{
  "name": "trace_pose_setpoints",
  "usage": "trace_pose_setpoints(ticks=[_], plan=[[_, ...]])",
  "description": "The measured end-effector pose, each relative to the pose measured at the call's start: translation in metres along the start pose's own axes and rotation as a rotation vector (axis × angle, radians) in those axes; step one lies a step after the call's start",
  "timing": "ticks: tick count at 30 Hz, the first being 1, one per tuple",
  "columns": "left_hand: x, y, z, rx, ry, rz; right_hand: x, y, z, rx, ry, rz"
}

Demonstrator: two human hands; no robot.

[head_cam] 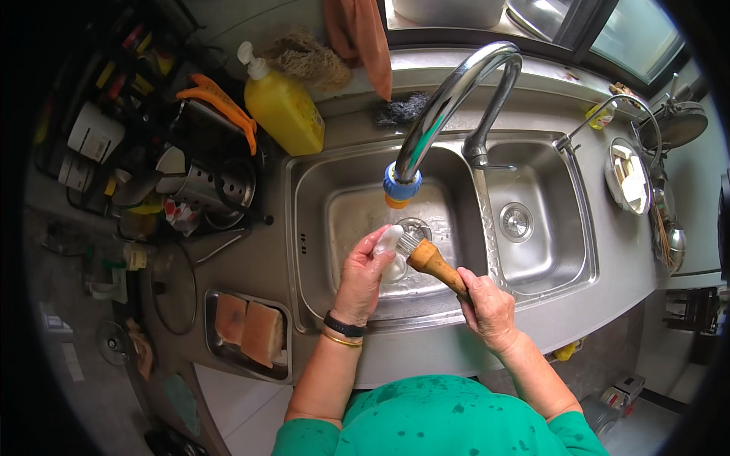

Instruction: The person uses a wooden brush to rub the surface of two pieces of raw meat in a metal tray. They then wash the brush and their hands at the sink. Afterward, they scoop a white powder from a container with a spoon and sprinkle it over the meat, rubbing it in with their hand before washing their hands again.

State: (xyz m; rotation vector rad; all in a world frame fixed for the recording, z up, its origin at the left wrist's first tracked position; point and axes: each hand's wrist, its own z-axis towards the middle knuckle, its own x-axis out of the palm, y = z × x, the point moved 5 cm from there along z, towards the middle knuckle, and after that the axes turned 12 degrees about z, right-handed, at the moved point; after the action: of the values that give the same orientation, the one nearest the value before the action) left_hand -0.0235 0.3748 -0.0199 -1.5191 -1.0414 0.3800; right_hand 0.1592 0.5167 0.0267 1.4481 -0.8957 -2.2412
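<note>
Over the large basin of a double stainless steel sink, my left hand holds a small white object, perhaps a piece of food; its exact kind is unclear. My right hand grips the wooden handle of a tool with metal wires or tines. Its metal end is against or very near the white object. Above them is the blue and orange nozzle of a curved chrome faucet, with water seen below it. The basin's drain lies just behind the tool's tip.
Left of the sink stand a metal tray with two slabs of meat, a glass lid, a yellow pump bottle and an orange-handled peeler or similar tool. At right is a bowl of white pieces.
</note>
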Motion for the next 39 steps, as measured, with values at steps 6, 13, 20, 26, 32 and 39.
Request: trace_pose_setpoints(ticks=[6,13,20,26,32,39], plan=[[-0.012,-0.002,0.001,0.038,0.078,0.35,-0.002,-0.001,0.001,-0.055,-0.012,-0.005],[-0.011,-0.022,0.006,-0.031,0.145,0.402,-0.004,-0.009,0.001,-0.044,-0.006,-0.01],[-0.035,-0.019,0.007,0.016,-0.132,-0.077,-0.017,-0.017,0.008,-0.016,-0.103,-0.012],[-0.017,-0.036,0.0,0.101,-0.109,-0.103,-0.021,-0.016,0.009,-0.075,-0.146,-0.095],[-0.009,-0.038,-0.01,0.109,-0.096,-0.039,-0.024,-0.017,0.013,-0.073,-0.212,-0.134],[0.013,-0.034,-0.017,0.306,-0.165,0.282,-0.018,-0.009,0.022,-0.02,-0.135,-0.08]])
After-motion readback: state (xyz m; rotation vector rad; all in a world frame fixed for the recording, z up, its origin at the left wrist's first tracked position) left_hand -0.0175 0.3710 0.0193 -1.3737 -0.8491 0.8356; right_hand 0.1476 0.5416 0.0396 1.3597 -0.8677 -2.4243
